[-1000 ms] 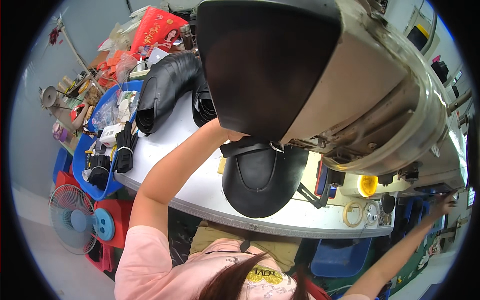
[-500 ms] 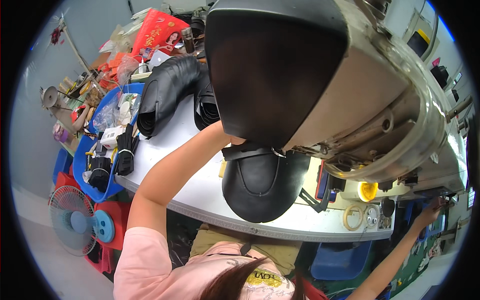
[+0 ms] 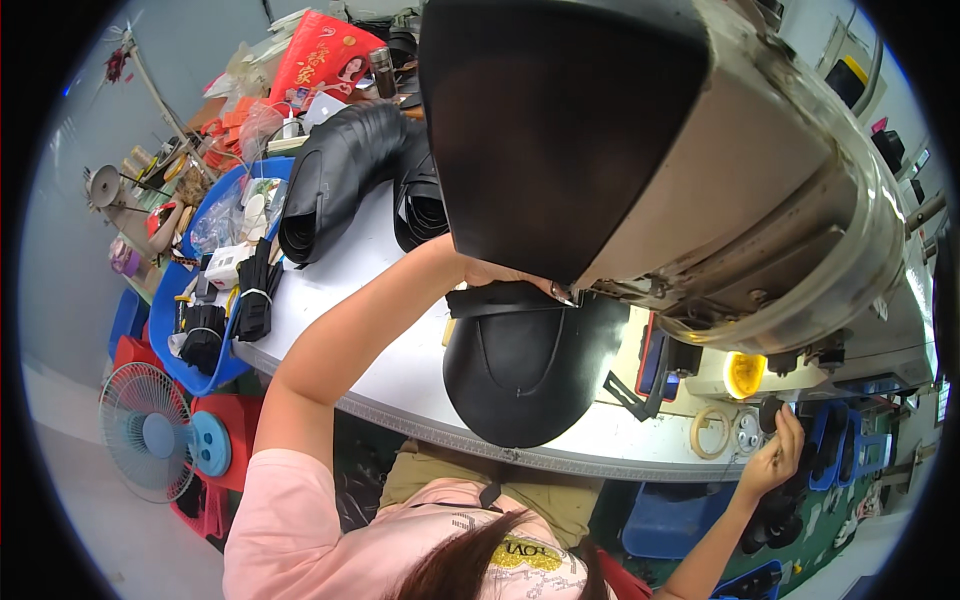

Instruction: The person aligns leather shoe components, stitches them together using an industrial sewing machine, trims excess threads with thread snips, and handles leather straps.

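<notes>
Whether either hand grips, I cannot tell: left hand [image 3: 507, 275] lies at the rounded black leathery panel [image 3: 520, 415] beneath the beige-and-black sewing machine [image 3: 565, 130], U-shaped seam [image 3: 516, 395] seemingly done, black strip [image 3: 495, 300] perhaps unfinished; right hand [image 3: 774, 462] curls at a round black disc [image 3: 769, 414].

Head-worn fisheye looks down over both hands [image 3: 774, 458] and worktable [image 3: 402, 386], apparently from close.

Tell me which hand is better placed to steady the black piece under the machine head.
Left, likely. The left hand is at the upper edge of the black piece, partly hidden by the machine head. The right hand is far to the right, beside a dark round part, away from the piece.
</notes>
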`<act>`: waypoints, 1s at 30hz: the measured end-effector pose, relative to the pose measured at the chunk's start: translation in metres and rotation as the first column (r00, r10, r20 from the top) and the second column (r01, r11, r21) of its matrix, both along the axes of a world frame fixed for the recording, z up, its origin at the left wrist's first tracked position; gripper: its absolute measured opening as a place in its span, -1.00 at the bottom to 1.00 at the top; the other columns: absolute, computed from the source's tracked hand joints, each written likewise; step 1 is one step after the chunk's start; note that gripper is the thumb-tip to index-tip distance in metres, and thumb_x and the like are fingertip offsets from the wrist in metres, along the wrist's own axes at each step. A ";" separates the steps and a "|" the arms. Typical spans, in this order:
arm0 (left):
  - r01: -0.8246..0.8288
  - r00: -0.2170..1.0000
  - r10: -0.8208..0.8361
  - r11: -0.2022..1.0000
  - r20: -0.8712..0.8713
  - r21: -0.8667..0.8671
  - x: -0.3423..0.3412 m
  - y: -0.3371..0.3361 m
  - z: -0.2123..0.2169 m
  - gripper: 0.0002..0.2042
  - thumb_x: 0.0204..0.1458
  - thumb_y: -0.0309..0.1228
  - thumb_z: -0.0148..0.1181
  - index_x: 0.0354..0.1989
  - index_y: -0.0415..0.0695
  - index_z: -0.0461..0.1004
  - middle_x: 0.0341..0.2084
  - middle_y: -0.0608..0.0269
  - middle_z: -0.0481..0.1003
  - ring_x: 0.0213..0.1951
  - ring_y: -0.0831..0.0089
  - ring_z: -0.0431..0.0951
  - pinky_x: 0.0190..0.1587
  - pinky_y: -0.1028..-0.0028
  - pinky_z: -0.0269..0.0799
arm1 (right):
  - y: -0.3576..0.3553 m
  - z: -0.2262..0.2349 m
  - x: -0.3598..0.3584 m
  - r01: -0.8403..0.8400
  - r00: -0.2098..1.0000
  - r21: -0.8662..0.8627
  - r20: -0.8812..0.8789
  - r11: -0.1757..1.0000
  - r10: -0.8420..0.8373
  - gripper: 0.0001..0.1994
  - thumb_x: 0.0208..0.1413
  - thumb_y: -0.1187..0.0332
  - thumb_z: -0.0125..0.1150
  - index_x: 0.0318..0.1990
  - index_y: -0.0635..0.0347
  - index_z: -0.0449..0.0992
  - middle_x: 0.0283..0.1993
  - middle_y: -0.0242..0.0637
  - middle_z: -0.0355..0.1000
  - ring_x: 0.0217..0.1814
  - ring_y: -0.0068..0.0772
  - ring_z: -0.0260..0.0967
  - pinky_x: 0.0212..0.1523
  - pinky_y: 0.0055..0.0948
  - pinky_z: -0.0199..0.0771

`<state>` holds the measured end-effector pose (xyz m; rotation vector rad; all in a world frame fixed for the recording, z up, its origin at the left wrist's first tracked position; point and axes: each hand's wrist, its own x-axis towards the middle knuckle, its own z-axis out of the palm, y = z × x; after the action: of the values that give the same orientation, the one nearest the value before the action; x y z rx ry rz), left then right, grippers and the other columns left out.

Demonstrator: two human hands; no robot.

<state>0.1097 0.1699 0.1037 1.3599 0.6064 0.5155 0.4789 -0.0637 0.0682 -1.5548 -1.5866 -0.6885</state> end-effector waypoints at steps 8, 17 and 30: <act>0.006 0.993 -0.002 0.999 -0.122 0.037 -0.003 -0.018 0.016 -0.62 -0.32 -0.63 0.29 -0.21 -0.19 0.43 -0.33 0.24 0.45 -0.23 0.47 0.41 -0.10 0.53 0.31 | -0.007 0.055 0.091 0.333 0.900 0.236 -0.367 0.913 -0.233 -0.77 0.05 0.34 -0.05 -0.28 0.31 0.47 -0.25 -0.23 0.43 -0.31 -0.46 0.35 -0.42 -0.51 0.33; -0.036 0.994 0.034 0.999 -0.102 -0.020 -0.005 -0.021 0.015 -0.59 -0.35 -0.58 0.31 -0.20 -0.23 0.41 -0.31 0.20 0.43 -0.23 0.44 0.40 -0.12 0.53 0.32 | -0.026 0.153 0.415 0.321 0.784 -0.174 -0.502 0.931 -0.364 -0.49 0.05 -0.03 -0.08 -0.20 0.36 0.40 -0.37 -0.20 0.40 -0.41 -0.46 0.26 -0.40 -0.46 0.29; 0.064 0.998 -0.064 0.998 -0.007 -0.018 -0.004 0.010 -0.001 -0.62 -0.31 -0.63 0.25 -0.20 -0.23 0.41 -0.33 0.24 0.43 -0.28 0.45 0.42 -0.22 0.54 0.37 | -0.016 0.067 0.136 0.534 0.805 0.389 -0.504 0.751 -0.312 -0.69 0.08 0.18 0.03 -0.30 0.31 0.47 -0.43 -0.27 0.41 -0.49 -0.55 0.28 -0.47 -0.53 0.32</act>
<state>0.1061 0.1801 0.1022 1.3609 0.5706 0.4527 0.6144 -0.0797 0.1355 -1.5252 -0.6365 -0.8801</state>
